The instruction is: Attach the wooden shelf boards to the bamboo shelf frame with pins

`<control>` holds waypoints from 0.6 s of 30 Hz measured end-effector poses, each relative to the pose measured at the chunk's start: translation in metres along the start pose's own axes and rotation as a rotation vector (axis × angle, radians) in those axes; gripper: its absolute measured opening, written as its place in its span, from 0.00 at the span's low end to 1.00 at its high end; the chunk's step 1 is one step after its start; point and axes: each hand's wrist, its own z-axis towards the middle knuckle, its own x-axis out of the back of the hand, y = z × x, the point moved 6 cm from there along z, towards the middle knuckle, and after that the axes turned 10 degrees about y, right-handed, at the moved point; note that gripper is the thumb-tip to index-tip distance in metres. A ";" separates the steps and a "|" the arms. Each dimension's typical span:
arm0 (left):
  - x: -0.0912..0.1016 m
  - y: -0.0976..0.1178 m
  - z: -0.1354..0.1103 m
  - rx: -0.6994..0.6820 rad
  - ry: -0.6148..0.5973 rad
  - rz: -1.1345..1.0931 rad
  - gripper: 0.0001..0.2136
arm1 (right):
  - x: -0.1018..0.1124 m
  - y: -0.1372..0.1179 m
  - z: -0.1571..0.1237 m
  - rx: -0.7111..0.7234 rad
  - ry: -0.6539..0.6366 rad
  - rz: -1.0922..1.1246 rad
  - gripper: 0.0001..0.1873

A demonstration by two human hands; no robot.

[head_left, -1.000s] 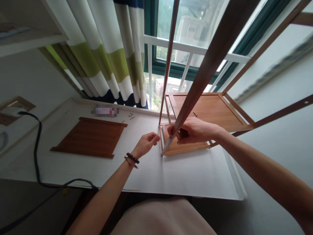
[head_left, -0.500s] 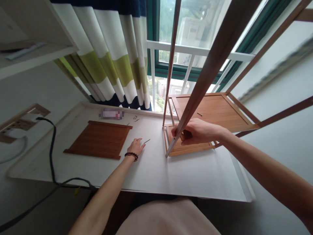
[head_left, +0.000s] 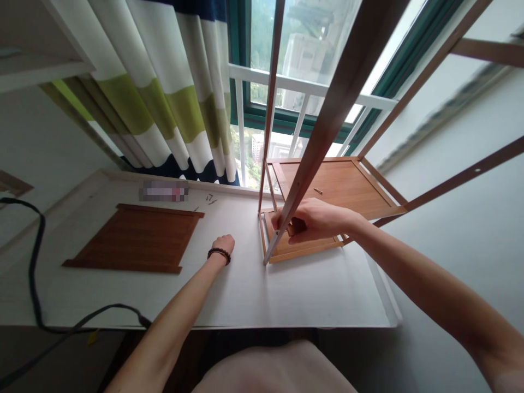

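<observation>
My right hand [head_left: 317,217] is closed round the lower part of a slanted wooden post [head_left: 305,183] of a brown shelf frame. The post's foot rests on the white tabletop. Inside the frame are a lower shelf board [head_left: 307,252] and a higher shelf board [head_left: 339,180]. A small screw [head_left: 318,191] lies on the higher one. My left hand [head_left: 223,244], with a dark bead bracelet at the wrist, is closed in a fist low over the tabletop. Its fingers are hidden from above, so what it holds cannot be seen.
A loose brown wooden panel [head_left: 135,240] lies flat on the white table [head_left: 229,305] at left. Several small metal parts [head_left: 210,199] and a blurred-out packet [head_left: 164,191] lie near the back edge. A black cable [head_left: 35,273] crosses the left side. A striped curtain [head_left: 180,103] hangs behind.
My left hand has gone from open fingers beside a thin metal rod to a fist, and the rod is out of sight. My right hand keeps its grip. The view has shifted right.
</observation>
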 end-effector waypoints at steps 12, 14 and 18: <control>0.147 0.085 -0.111 -0.194 0.390 -1.370 0.07 | -0.001 0.001 0.000 0.043 0.003 -0.018 0.18; 0.166 0.093 -0.126 -0.222 0.473 -1.426 0.05 | -0.001 0.001 0.001 0.049 0.002 -0.018 0.17; 0.172 0.097 -0.131 -0.274 0.481 -1.415 0.04 | -0.001 0.001 0.001 0.053 0.003 -0.020 0.17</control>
